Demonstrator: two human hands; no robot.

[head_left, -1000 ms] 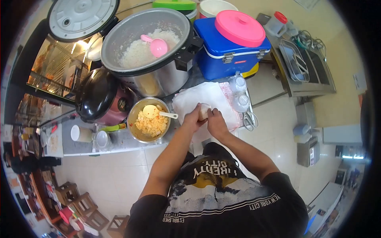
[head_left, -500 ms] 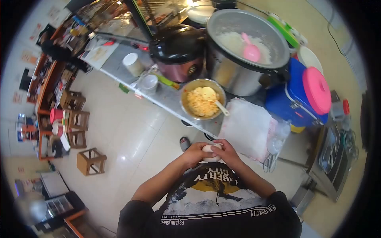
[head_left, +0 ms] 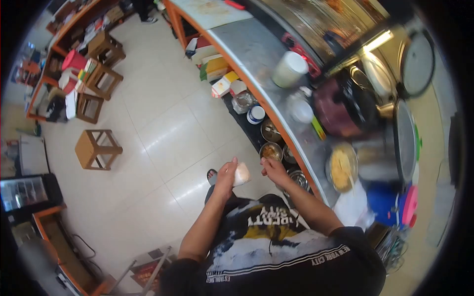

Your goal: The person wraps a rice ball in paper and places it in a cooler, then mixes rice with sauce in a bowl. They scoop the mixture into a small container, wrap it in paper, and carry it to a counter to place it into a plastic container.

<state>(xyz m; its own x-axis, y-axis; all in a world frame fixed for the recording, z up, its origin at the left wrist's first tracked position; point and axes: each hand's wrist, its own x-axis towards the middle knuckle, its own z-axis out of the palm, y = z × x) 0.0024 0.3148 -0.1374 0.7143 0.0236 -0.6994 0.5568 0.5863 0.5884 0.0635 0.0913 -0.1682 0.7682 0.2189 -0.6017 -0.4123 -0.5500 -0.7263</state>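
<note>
In my left hand (head_left: 227, 176) is a white, rounded rice ball (head_left: 242, 174) that looks wrapped; my fingers and thumb hold it from its left side. My right hand (head_left: 274, 171) is apart from it, a short way to the right, with the fingers curled in. Whether anything small is pinched there I cannot make out. Both hands are in front of my black printed shirt (head_left: 269, 222), close to the counter's edge.
On the counter (head_left: 242, 37) to the right stand a white-lidded jar (head_left: 290, 69), a dark rice cooker (head_left: 345, 101), a bowl of yellow food (head_left: 341, 165) and a blue cooler (head_left: 382, 202). Metal bowls (head_left: 271, 151) sit on a lower shelf. A wooden stool (head_left: 97, 148) stands left.
My view has turned left, so the counter now lies to the right. My right hand has let go of the rice ball and moved aside; my left hand keeps it.
</note>
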